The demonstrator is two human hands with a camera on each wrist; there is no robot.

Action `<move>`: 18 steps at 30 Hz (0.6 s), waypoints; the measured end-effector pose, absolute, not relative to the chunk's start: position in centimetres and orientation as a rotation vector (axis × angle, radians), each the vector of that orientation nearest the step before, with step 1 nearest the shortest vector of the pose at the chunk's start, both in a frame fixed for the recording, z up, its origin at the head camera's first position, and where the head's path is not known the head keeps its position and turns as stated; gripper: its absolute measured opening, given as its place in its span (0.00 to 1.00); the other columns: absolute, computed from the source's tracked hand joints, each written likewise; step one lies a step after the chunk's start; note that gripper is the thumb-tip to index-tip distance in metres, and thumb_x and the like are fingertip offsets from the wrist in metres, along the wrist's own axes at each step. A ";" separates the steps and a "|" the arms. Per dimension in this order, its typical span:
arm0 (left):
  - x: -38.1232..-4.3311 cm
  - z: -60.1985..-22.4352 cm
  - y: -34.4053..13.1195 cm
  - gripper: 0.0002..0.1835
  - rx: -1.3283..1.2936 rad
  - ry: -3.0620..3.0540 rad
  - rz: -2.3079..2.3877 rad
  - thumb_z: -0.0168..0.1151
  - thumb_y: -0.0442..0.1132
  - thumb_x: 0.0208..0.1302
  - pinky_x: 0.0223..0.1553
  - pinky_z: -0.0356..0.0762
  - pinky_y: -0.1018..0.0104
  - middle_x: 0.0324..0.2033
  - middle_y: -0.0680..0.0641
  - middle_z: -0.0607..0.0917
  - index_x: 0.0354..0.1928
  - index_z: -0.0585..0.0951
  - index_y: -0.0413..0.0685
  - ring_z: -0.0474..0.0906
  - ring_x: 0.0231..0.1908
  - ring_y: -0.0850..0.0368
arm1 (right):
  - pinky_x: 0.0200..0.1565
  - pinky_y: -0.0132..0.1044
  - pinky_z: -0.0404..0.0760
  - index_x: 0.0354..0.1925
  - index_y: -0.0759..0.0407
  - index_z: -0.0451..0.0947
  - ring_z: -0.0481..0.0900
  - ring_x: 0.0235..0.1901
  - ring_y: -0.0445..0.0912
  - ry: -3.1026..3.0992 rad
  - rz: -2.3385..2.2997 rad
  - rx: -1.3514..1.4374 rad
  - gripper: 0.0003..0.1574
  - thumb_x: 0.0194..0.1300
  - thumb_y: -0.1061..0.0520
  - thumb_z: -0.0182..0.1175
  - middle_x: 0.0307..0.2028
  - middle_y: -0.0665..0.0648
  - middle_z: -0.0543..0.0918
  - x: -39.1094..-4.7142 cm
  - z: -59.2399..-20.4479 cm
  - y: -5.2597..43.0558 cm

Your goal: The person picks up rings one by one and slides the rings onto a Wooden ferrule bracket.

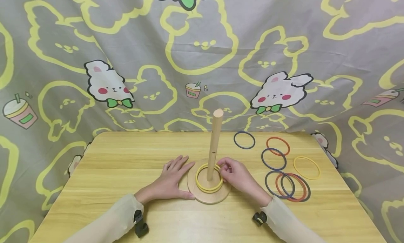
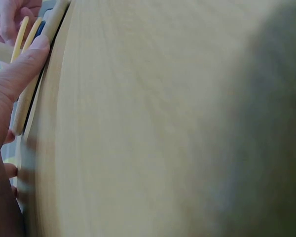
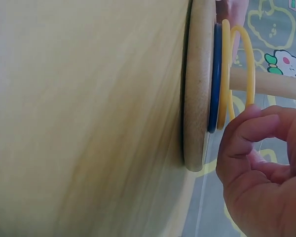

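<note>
A wooden peg [image 1: 215,137] stands upright on a round wooden base [image 1: 208,199]. In the right wrist view a blue ring [image 3: 215,79] lies against the base, with a yellow ring [image 3: 225,74] on top of it. Around the peg, tilted above these two, is another yellow ring [image 3: 251,64]. My right hand [image 1: 238,174] pinches that tilted ring at its right side between thumb and fingertips. On the other side, my left hand [image 1: 168,181] rests at the base's left edge with fingers spread, its thumb [image 2: 37,49] touching the rim.
Right of the base lie several loose rings: a blue ring [image 1: 244,132] at the back, a red ring [image 1: 288,148], a yellow ring [image 1: 318,171] and an overlapping group of blue and red rings nearer the front. A patterned curtain [image 1: 142,53] hangs behind the wooden table [image 1: 126,148].
</note>
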State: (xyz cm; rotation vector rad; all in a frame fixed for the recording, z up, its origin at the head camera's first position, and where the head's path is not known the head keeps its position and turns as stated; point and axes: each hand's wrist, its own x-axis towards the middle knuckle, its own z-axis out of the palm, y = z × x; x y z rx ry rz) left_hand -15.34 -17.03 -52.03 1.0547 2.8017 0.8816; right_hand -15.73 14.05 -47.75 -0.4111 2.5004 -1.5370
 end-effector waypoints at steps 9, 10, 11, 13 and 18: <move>-15.3 -52.1 -17.0 0.64 1.060 2.802 0.901 0.76 0.76 0.55 0.72 0.44 0.22 0.82 0.30 0.58 0.85 0.64 0.46 0.47 0.81 0.25 | 0.23 0.30 0.73 0.49 0.67 0.84 0.77 0.24 0.42 2.556 -1.458 -0.482 0.12 0.67 0.71 0.62 0.27 0.51 0.80 -15.8 -48.0 14.1; -15.2 -52.0 -17.0 0.64 1.059 2.801 0.895 0.76 0.75 0.55 0.72 0.44 0.22 0.82 0.30 0.58 0.85 0.64 0.46 0.47 0.81 0.25 | 0.23 0.30 0.73 0.48 0.66 0.84 0.77 0.23 0.42 2.555 -1.452 -0.485 0.12 0.67 0.71 0.62 0.27 0.51 0.80 -15.7 -48.1 14.2; -15.2 -52.0 -17.0 0.64 1.057 2.799 0.892 0.77 0.75 0.55 0.72 0.44 0.22 0.82 0.30 0.58 0.85 0.64 0.45 0.47 0.81 0.25 | 0.23 0.30 0.73 0.48 0.66 0.84 0.77 0.23 0.42 2.555 -1.447 -0.487 0.12 0.67 0.71 0.62 0.27 0.51 0.80 -15.8 -48.1 14.2; -15.2 -51.9 -17.0 0.64 1.049 2.800 0.867 0.77 0.74 0.55 0.72 0.44 0.22 0.82 0.30 0.58 0.85 0.64 0.45 0.47 0.81 0.25 | 0.24 0.30 0.73 0.48 0.66 0.84 0.77 0.24 0.42 2.554 -1.436 -0.486 0.11 0.68 0.71 0.62 0.27 0.51 0.80 -15.8 -48.2 14.2; -15.2 -51.5 -16.9 0.64 1.017 2.798 0.817 0.79 0.72 0.55 0.74 0.44 0.25 0.83 0.32 0.57 0.86 0.64 0.47 0.46 0.82 0.27 | 0.27 0.31 0.75 0.49 0.64 0.84 0.78 0.26 0.42 2.578 -1.413 -0.468 0.10 0.70 0.67 0.63 0.28 0.50 0.81 -15.9 -48.3 14.4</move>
